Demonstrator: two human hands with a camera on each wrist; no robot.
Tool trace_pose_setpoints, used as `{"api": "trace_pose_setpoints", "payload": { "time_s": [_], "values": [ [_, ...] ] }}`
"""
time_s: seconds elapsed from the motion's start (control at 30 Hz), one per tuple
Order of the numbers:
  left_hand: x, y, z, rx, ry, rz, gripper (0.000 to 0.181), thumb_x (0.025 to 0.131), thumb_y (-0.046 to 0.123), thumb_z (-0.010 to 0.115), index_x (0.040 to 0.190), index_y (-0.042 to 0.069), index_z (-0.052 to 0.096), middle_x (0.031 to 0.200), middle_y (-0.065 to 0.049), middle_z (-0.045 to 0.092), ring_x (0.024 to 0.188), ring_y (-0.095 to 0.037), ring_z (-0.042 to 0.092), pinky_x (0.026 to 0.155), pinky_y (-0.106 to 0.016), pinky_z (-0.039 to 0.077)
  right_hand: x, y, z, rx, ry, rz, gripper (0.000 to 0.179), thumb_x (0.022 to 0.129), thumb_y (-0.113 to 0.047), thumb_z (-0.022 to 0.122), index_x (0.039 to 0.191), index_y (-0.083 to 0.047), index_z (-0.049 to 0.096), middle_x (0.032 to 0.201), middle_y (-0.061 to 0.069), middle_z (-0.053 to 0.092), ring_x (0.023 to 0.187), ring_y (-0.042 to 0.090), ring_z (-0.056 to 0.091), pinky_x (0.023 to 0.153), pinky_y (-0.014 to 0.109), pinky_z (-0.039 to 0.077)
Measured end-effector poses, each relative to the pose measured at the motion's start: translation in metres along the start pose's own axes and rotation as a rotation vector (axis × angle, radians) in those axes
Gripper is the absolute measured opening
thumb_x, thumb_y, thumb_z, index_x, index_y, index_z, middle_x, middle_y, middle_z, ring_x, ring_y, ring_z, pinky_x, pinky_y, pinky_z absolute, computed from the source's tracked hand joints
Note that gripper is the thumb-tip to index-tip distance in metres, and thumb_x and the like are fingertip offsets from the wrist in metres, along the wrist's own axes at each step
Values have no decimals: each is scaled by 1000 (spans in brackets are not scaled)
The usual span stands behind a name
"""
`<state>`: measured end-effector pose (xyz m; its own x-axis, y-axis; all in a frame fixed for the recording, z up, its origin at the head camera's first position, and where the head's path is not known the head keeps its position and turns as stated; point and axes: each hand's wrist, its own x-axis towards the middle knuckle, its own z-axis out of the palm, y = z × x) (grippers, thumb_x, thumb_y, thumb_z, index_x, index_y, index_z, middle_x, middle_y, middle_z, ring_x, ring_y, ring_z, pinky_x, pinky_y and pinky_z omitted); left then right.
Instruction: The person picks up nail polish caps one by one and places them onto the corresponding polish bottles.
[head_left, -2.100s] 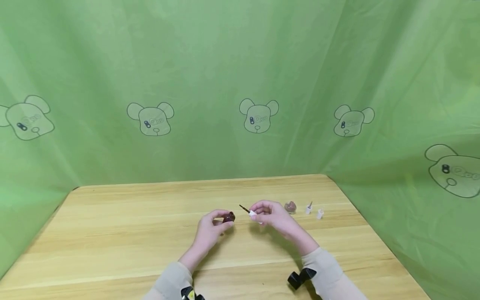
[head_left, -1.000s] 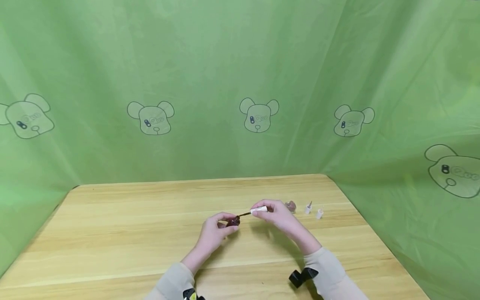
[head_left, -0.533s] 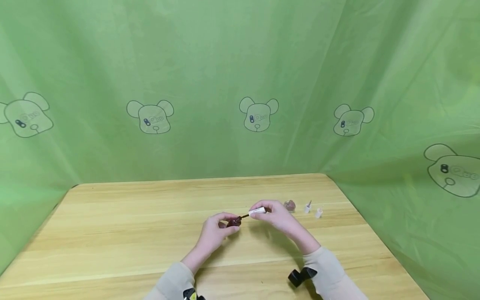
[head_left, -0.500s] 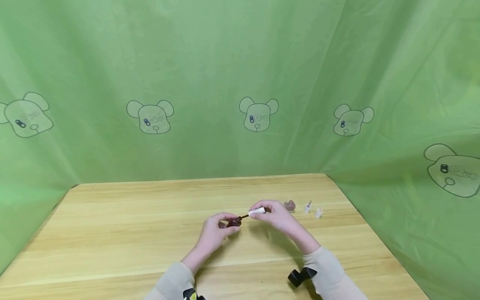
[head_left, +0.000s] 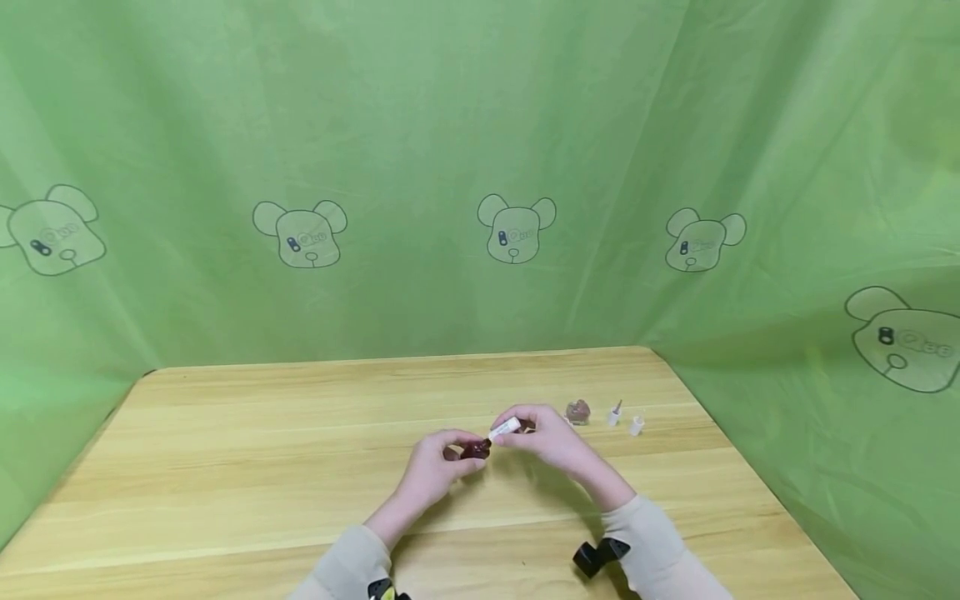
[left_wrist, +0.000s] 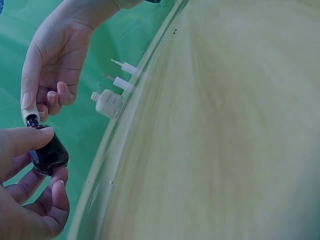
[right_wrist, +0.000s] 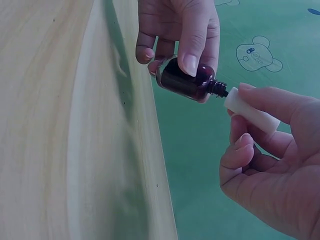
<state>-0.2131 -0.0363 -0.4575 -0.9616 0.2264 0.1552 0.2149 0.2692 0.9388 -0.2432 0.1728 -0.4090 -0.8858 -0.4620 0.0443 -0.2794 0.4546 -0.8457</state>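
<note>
Between thumb and fingers, my left hand (head_left: 433, 468) holds a dark red nail polish bottle (right_wrist: 182, 82), tilted so that its threaded neck points at my right hand (head_left: 553, 440). That hand pinches a white nail polish cap (right_wrist: 252, 112). The cap's open end sits right at the bottle's neck, with a short dark stretch of brush stem showing between them in the right wrist view; the rest of the brush is hidden inside. Both hands are over the middle of the wooden table (head_left: 285, 500).
A second bottle (left_wrist: 108, 103), uncapped and pale pinkish, stands right of my hands. Beside it two white caps stand with brushes up, one with a dark brush (head_left: 615, 416), the other with a pale brush (head_left: 637, 427). Green curtains (head_left: 405, 308) surround the table's back and sides.
The brush, outside the bottle at first, has gone into the neck. My right hand has brought the cap left and slightly down to the bottle; my left hand has shifted slightly right.
</note>
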Motion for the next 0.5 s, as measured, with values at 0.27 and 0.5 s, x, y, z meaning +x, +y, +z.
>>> {"api": "trace_pose_setpoints", "payload": {
  "time_s": [0.27,0.5],
  "values": [
    [-1,3,1,0,-7,0,30,79,11,79,107,6,72,107,-15,71,70,-11,58,54,-20,50,0,-1,4,-11,-35,-21,23,85,-21,72,103,-7,70,95,8,70,84,16,58,79,28,49],
    [-2,4,1,-5,-9,5,28,78,8,79,105,5,72,106,-15,71,68,-11,57,54,-19,49,0,0,5,-52,-40,-34,20,85,-22,73,100,-9,72,92,7,71,82,16,59,77,26,49]
  ]
}}
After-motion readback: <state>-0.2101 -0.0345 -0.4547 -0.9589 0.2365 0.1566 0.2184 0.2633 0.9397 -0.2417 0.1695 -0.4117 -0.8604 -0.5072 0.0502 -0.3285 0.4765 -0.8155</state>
